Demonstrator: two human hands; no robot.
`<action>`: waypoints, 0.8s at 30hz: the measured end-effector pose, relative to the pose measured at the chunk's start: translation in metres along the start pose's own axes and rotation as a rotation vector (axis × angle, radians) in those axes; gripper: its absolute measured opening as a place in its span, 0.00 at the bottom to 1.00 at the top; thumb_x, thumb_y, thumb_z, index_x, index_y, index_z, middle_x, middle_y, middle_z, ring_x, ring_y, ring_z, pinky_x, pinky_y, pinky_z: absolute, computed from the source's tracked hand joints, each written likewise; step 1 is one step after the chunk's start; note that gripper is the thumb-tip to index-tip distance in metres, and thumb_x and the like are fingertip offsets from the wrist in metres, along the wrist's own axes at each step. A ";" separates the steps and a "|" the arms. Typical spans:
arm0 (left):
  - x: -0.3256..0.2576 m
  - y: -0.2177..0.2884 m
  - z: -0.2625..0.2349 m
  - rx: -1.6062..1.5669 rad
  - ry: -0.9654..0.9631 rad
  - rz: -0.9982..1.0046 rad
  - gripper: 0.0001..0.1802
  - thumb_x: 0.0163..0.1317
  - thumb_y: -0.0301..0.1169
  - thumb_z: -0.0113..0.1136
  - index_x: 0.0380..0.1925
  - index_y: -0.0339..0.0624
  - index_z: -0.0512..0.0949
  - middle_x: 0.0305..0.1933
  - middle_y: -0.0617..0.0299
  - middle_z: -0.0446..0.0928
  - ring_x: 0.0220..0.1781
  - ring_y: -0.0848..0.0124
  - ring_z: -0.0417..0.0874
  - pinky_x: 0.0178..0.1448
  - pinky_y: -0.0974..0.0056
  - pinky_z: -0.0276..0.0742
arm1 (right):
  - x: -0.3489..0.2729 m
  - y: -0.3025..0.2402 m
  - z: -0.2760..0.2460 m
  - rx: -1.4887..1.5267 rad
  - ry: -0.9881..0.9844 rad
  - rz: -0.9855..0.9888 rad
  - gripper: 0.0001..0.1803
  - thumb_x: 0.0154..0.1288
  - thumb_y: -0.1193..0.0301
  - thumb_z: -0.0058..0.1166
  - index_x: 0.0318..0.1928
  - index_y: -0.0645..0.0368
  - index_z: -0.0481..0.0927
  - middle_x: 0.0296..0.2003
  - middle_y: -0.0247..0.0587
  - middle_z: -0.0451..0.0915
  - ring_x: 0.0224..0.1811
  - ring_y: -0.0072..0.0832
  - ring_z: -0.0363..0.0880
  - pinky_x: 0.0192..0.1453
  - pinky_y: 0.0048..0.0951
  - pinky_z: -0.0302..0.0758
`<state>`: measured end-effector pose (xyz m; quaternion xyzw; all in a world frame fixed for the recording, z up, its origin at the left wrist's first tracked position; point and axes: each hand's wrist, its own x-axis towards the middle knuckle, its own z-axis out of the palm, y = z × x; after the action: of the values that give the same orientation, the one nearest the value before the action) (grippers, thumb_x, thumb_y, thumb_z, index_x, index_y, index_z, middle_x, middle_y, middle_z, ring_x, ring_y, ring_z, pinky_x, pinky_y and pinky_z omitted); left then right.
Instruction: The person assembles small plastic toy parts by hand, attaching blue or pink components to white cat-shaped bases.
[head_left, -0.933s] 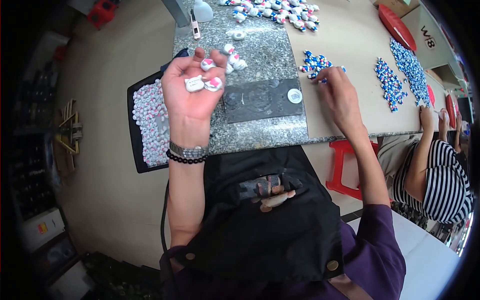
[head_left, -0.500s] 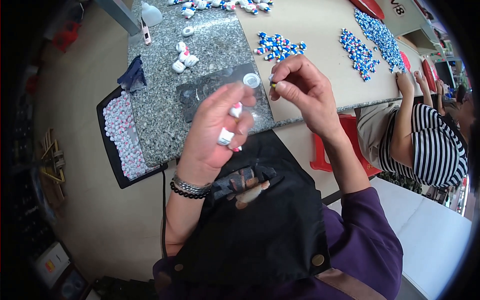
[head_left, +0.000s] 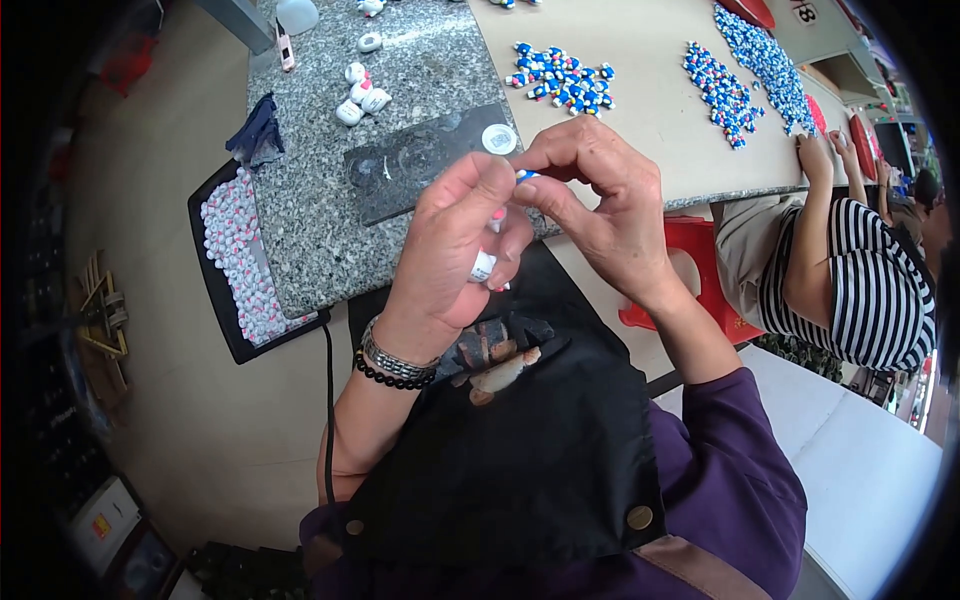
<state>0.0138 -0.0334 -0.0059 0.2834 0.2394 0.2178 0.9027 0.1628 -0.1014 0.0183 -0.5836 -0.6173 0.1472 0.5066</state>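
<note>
My left hand (head_left: pixel 445 240) is closed, its curled fingers cradling small white-and-pink figurine pieces (head_left: pixel 482 266) against the palm. Its thumb and index tip meet the fingertips of my right hand (head_left: pixel 605 215). Pinched in my right thumb and forefinger is a small blue-and-white figurine piece (head_left: pixel 526 176); whether the left fingertips also grip it is hidden. Under and beyond the hands lies a dark flat mat (head_left: pixel 400 165) with a round white lid-like disc (head_left: pixel 499 139) at its right end. Farther off is a loose pile of blue-and-white figurine pieces (head_left: pixel 562 78).
Several white pieces (head_left: pixel 362 95) sit on the granite worktop (head_left: pixel 310 200). A black tray (head_left: pixel 240 335) of white-and-pink pieces stands at its left edge, near a dark cloth (head_left: pixel 258 130). More blue pieces (head_left: pixel 722 95) lie far right, beside a person in a striped shirt (head_left: pixel 870 265) and a red stool (head_left: pixel 700 260).
My right hand has come left with the blue-and-white piece, and my left hand has moved right, so their fingertips now meet. The view has shifted slightly.
</note>
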 end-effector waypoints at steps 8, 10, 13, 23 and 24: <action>0.001 0.011 -0.019 -0.592 -0.170 -0.159 0.13 0.67 0.29 0.47 0.48 0.35 0.71 0.45 0.46 0.78 0.34 0.62 0.77 0.17 0.71 0.65 | 0.015 0.015 -0.013 0.211 0.116 0.218 0.05 0.61 0.81 0.60 0.39 0.65 0.82 0.37 0.36 0.83 0.36 0.19 0.81 0.43 0.21 0.78; -0.003 0.011 -0.022 -0.575 -0.115 -0.165 0.13 0.68 0.27 0.46 0.51 0.34 0.68 0.51 0.45 0.76 0.34 0.63 0.76 0.16 0.71 0.65 | 0.017 0.024 -0.020 0.147 0.078 0.226 0.06 0.61 0.81 0.60 0.39 0.65 0.82 0.36 0.36 0.83 0.37 0.20 0.81 0.43 0.21 0.78; -0.007 0.010 -0.030 -0.501 -0.194 -0.163 0.12 0.71 0.28 0.46 0.51 0.35 0.68 0.51 0.45 0.76 0.33 0.67 0.76 0.16 0.72 0.64 | 0.023 0.037 -0.020 0.026 -0.001 0.151 0.06 0.59 0.80 0.61 0.38 0.63 0.82 0.33 0.38 0.83 0.36 0.24 0.83 0.42 0.24 0.78; -0.018 0.010 -0.033 -0.311 -0.119 -0.048 0.25 0.75 0.42 0.45 0.63 0.36 0.63 0.45 0.57 0.75 0.27 0.75 0.70 0.16 0.75 0.62 | 0.045 0.048 -0.006 -0.486 -0.349 -0.303 0.05 0.55 0.79 0.60 0.34 0.61 0.79 0.31 0.39 0.74 0.36 0.35 0.76 0.38 0.34 0.75; -0.019 0.010 -0.033 -0.313 -0.116 -0.047 0.25 0.75 0.42 0.45 0.63 0.36 0.63 0.45 0.57 0.75 0.27 0.75 0.70 0.16 0.75 0.62 | 0.046 0.047 -0.004 -0.483 -0.352 -0.303 0.05 0.55 0.79 0.60 0.34 0.61 0.79 0.31 0.39 0.74 0.36 0.35 0.76 0.38 0.34 0.75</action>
<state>-0.0224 -0.0223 -0.0175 0.1460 0.1567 0.2146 0.9529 0.2018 -0.0502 0.0048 -0.5540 -0.7922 0.0183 0.2553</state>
